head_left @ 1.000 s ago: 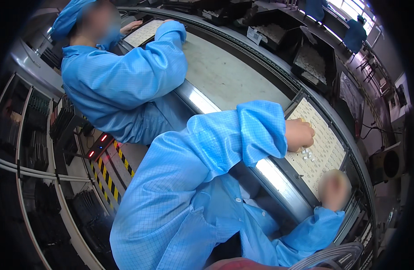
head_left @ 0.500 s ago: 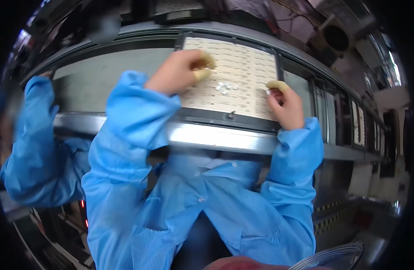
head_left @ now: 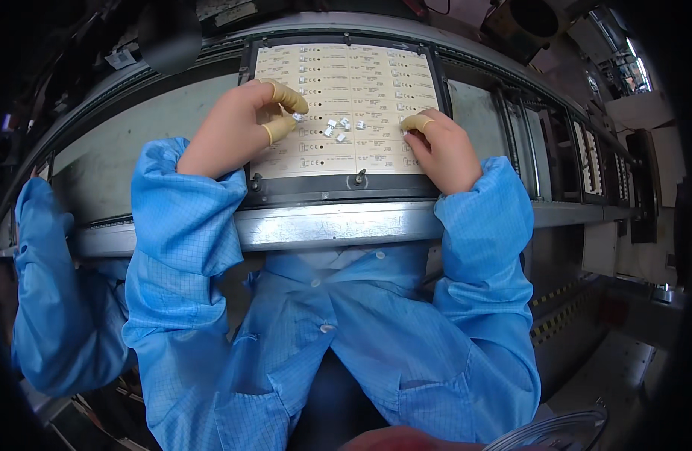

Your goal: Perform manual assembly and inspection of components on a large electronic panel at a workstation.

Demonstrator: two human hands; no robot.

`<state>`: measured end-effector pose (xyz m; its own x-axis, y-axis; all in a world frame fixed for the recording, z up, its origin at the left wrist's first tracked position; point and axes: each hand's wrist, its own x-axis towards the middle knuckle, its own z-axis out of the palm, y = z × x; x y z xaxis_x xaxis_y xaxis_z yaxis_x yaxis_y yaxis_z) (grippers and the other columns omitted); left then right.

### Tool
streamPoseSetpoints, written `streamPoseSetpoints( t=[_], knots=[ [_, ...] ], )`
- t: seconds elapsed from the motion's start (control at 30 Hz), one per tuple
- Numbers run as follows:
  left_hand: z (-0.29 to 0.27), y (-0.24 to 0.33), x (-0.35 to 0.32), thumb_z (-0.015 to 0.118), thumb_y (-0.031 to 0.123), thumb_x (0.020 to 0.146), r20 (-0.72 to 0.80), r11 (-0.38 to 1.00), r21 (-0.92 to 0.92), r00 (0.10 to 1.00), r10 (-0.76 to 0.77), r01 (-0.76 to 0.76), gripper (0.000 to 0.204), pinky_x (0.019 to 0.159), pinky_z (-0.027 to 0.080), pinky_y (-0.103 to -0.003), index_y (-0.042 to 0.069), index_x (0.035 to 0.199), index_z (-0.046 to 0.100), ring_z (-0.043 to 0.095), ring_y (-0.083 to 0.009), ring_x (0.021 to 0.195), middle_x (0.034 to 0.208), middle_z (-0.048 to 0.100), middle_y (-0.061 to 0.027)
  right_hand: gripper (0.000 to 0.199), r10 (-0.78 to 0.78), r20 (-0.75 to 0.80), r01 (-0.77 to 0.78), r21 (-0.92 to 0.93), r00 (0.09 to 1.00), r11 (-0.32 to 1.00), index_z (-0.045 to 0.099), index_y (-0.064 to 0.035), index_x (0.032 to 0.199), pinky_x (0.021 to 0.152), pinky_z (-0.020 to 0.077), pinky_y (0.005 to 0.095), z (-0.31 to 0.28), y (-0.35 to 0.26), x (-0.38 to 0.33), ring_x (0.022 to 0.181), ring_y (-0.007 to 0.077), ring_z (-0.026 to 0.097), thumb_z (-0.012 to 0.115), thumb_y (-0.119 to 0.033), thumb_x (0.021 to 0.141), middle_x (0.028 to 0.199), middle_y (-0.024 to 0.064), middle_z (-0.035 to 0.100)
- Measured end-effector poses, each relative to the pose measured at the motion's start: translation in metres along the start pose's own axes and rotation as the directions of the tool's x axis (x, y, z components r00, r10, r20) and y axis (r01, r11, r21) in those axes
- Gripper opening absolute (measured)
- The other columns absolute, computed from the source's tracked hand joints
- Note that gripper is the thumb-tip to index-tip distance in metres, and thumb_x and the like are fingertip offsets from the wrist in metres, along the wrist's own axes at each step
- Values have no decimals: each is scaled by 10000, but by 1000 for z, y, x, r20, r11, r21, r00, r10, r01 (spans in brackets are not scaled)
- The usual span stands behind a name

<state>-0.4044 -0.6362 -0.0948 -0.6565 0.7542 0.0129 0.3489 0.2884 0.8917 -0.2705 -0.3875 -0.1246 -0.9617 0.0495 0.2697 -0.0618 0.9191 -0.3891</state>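
A cream printed panel point(head_left: 380, 83) lies in a black frame point(head_left: 308, 188) in front of me. Over its left part, my left hand point(head_left: 244, 124) pinches a small white connector point(head_left: 298, 117) between thumb and forefinger. Yellow finger cots cover the fingertips that show. At the panel's right edge, my right hand point(head_left: 444, 150) has thumb and forefinger closed together, with a tiny white piece point(head_left: 404, 133) at the tips, too small to make out fully. A loose cluster of white connectors point(head_left: 341, 126) rests on the panel between my hands.
The frame sits on a conveyor with a bright metal rail point(head_left: 331, 225) along its near side. Dark knobs point(head_left: 360, 178) stand up from the frame. At the left a co-worker's blue sleeve point(head_left: 41, 233) reaches toward the same line. More panels point(head_left: 598, 158) lie farther right.
My view has shifted, so the panel sits further left and higher. My left hand still pinches at the panel's left part, and my right hand stays at its right edge.
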Motion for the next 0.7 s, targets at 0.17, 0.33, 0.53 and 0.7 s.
streamPoseSetpoints(
  t=[0.17,0.33,0.53,0.7],
  knots=[
    [3,-9,-1,582,-9,717,3,936,309,984,177,-170,260,656,474,-283,-3,975,615,576,-197,707,806,593,-115,114,-43,3,43,-7,999,999,606,-13,887,669,480,319,1,1,4,752,267,585,620,-40,777,846,114,576],
    [9,-8,-3,612,12,722,5,917,366,986,168,-158,244,644,476,-293,-2,965,600,580,-208,699,804,590,-128,204,-110,7,110,11,994,994,597,-7,961,723,471,354,-1,-15,16,806,294,569,628,-69,769,855,133,556],
    [13,-13,3,630,19,739,79,860,468,979,186,-201,186,656,487,-301,3,921,595,607,-239,731,828,597,-143,224,-106,186,119,-63,977,991,600,-19,990,722,473,355,16,-27,35,800,302,572,615,-118,789,848,131,562],
    [13,-15,4,618,12,735,112,836,498,973,201,-230,170,689,484,-324,1,903,595,593,-290,770,853,591,-151,197,-124,146,115,71,981,991,608,-25,953,707,479,334,19,-16,39,773,272,580,632,-106,776,828,119,562]
  ],
)
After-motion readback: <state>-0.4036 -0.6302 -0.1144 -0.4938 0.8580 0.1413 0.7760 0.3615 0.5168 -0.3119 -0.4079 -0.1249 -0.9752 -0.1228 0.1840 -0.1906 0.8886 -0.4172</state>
